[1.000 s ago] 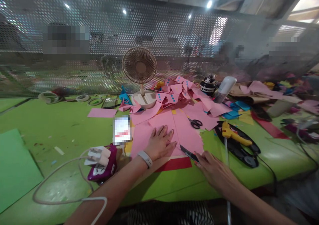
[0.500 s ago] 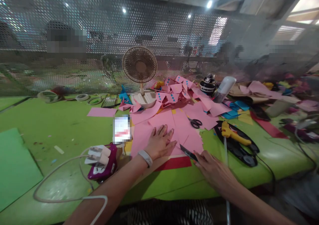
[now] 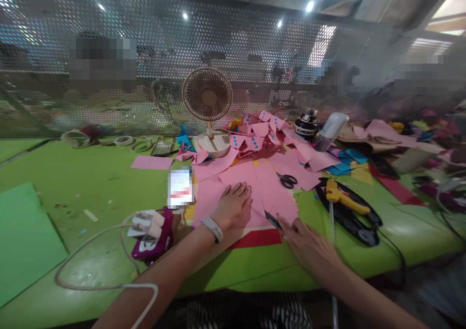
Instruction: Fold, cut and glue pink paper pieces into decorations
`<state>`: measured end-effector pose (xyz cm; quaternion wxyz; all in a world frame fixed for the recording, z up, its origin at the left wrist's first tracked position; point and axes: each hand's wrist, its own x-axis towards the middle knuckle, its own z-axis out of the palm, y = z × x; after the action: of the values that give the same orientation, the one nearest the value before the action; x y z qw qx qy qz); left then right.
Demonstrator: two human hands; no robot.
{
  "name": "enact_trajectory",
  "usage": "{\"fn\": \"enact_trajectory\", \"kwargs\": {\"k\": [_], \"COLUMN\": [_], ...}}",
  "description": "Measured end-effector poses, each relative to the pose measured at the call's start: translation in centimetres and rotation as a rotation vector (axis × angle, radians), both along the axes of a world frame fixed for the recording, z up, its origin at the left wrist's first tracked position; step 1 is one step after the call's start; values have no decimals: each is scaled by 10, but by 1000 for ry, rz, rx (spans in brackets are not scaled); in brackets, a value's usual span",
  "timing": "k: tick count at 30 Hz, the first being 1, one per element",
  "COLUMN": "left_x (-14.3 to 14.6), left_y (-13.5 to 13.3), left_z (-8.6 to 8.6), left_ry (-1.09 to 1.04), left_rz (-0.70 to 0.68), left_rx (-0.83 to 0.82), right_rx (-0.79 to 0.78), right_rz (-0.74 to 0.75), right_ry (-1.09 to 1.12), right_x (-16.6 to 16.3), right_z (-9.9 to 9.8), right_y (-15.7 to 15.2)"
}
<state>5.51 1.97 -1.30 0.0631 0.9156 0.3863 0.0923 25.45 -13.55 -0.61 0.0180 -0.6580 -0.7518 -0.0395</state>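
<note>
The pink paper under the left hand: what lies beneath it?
A red sheet peeks out at its near edge, on the green table. How far it reaches beneath is hidden by the pink paper.

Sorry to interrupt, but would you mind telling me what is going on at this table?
A person is working with paper at a green table. Their left hand lies flat, pressing down a pink paper sheet. The right hand holds a dark cutter with its tip at the sheet's near edge, above a red sheet. Scissors and a yellow glue gun lie to the right, and a small fan stands behind.
</note>
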Motion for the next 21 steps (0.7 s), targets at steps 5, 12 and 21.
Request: {"fn": "enact_trajectory", "kwargs": {"k": [5, 12, 21], "left_x": [-1, 0, -3], "left_y": [1, 3, -7], "left_z": [-4, -7, -2], "left_ry": [2, 23, 10], "left_rz": [-19, -14, 0], "left_rx": [23, 24, 82], "right_rx": [6, 4, -84], "right_rz": [21, 64, 234], "right_ry": [-16, 34, 402], "right_x": [-7, -6, 14], "right_z": [4, -7, 35], "right_y": [2, -7, -3]}}
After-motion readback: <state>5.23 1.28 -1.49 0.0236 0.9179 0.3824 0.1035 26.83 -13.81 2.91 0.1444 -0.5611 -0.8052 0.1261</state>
